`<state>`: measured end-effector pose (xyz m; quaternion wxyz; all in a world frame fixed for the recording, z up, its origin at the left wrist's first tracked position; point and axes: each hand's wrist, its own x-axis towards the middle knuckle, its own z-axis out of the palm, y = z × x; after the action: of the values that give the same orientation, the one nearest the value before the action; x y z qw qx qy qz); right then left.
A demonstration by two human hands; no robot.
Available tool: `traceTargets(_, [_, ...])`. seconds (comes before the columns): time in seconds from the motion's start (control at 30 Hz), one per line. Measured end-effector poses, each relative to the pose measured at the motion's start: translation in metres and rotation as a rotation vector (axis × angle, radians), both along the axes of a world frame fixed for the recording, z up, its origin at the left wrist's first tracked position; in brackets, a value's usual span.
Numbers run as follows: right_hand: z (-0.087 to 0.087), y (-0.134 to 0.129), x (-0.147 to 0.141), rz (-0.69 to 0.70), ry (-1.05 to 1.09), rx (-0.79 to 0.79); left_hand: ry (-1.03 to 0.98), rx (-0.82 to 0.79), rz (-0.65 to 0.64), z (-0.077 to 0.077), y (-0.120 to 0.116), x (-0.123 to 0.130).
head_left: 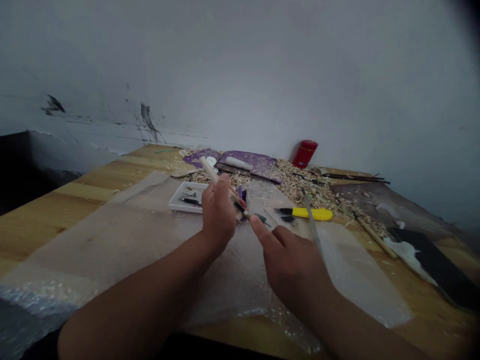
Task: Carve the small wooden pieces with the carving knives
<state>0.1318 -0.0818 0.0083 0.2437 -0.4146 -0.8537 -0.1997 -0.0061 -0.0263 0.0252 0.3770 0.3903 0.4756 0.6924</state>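
Near the middle, my left hand (220, 210) is wrapped round a pale wooden stick (208, 169), whose upper end points up and to the left. My right hand (288, 250) is closed round a thin carving knife (242, 209), the index finger stretched along it. The knife's dark blade touches or nearly touches the lower part of the stick; my fingers hide the exact contact. Behind my left hand, a white tray (184, 205) holds small metal tools.
Bubble wrap (123, 240) covers much of the wooden table (93, 182). A yellow-handled knife (313, 214) and a metal rod (312, 220) lie right of centre. Wood shavings (296, 187), a red case (305, 153) and a dark phone-like slab (442, 267) are farther out.
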Motion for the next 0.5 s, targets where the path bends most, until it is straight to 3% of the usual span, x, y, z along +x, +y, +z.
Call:
traceTargets(0.2, [0.0018,0.0063,0.0022,0.132,0.277,-0.230,-0.017,0.024,0.026,-0.0020,0.0024,-0.0001])
traceTargets(0.4, [-0.0027,0.0064,0.0005,0.035,0.066,-0.050,-0.014,0.056,-0.002,-0.0070,0.0071,-0.0009])
traceTargets(0.5, [-0.0018,0.0073,0.0003,0.067,0.122,-0.111,-0.042,0.034,-0.019,-0.0030,0.0059,-0.0009])
